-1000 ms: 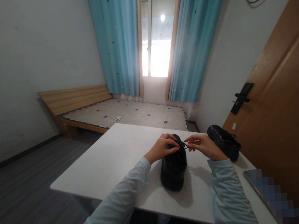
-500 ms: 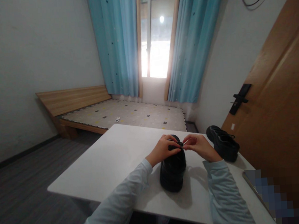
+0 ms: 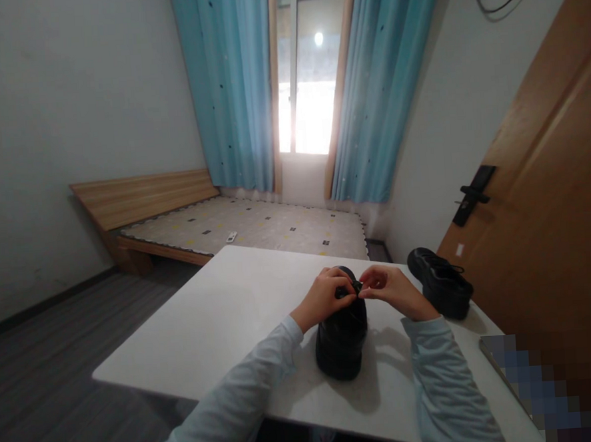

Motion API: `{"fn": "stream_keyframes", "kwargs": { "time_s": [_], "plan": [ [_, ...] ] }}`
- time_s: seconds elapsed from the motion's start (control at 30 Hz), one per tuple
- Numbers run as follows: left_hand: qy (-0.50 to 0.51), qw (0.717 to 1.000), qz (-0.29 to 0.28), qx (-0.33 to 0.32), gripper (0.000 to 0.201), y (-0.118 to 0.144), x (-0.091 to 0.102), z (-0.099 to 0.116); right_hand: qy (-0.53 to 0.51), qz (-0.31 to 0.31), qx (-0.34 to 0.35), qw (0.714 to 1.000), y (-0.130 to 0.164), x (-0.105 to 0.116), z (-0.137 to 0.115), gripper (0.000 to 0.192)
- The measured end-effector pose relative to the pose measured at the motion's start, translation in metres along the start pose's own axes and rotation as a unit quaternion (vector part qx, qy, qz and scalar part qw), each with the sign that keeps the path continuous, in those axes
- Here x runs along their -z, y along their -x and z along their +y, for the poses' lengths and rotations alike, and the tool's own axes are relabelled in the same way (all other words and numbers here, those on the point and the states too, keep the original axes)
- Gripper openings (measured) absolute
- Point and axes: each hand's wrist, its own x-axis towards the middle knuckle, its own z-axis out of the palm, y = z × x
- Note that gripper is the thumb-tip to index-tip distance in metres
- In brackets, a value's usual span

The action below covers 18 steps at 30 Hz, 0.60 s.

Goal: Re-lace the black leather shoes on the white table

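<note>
Left hand (image 3: 325, 298) and right hand (image 3: 392, 292) both pinch black lace (image 3: 355, 286) atop near shoe (image 3: 342, 335); second shoe (image 3: 442, 282) at 2 o'clock on white table (image 3: 221, 319).

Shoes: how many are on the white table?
2. One shoe stands at the near middle of the table, under both hands; the other shoe is at the far right edge. None seems hidden.

Two black shoes, one (image 3: 341, 338) near the middle of the white surface (image 3: 222, 325) and one (image 3: 442, 284) at its right edge, pale blue sleeves (image 3: 246, 404), sky-blue curtains (image 3: 232, 85) with small dark dots, a cream mattress (image 3: 256, 227) with yellow and dark squares, a brown wooden door (image 3: 549, 199), and grey floor (image 3: 49, 369).
</note>
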Motion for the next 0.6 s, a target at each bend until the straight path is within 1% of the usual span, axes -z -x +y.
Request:
{"fn": "stream_keyframes", "kwargs": {
  "time_s": [0.1,0.17,0.27,0.37,0.47,0.6],
  "plan": [
    [0.015,1.000,0.010,0.010,0.007,0.000,0.003,0.004,0.060,0.009,0.025,0.998,-0.001,0.000,0.001,0.046],
    [0.026,0.999,0.009,0.019,0.009,0.000,0.008,0.006,0.080,0.020,0.019,0.996,-0.001,0.000,0.002,0.052],
    [0.059,0.998,0.005,0.030,0.013,0.001,0.016,0.009,0.087,0.020,0.001,0.996,0.000,0.000,0.004,0.056],
    [0.124,0.992,-0.003,0.029,0.019,0.002,0.025,0.011,0.082,0.013,-0.009,0.997,0.001,0.000,0.006,0.055],
    [0.209,0.977,-0.027,0.025,0.023,0.004,0.032,0.010,0.074,0.000,-0.003,0.997,0.001,0.000,0.008,0.054],
    [0.316,0.945,-0.064,0.046,0.024,0.005,0.034,0.006,0.065,-0.010,-0.001,0.998,0.001,-0.001,0.009,0.052]
  ]
}}
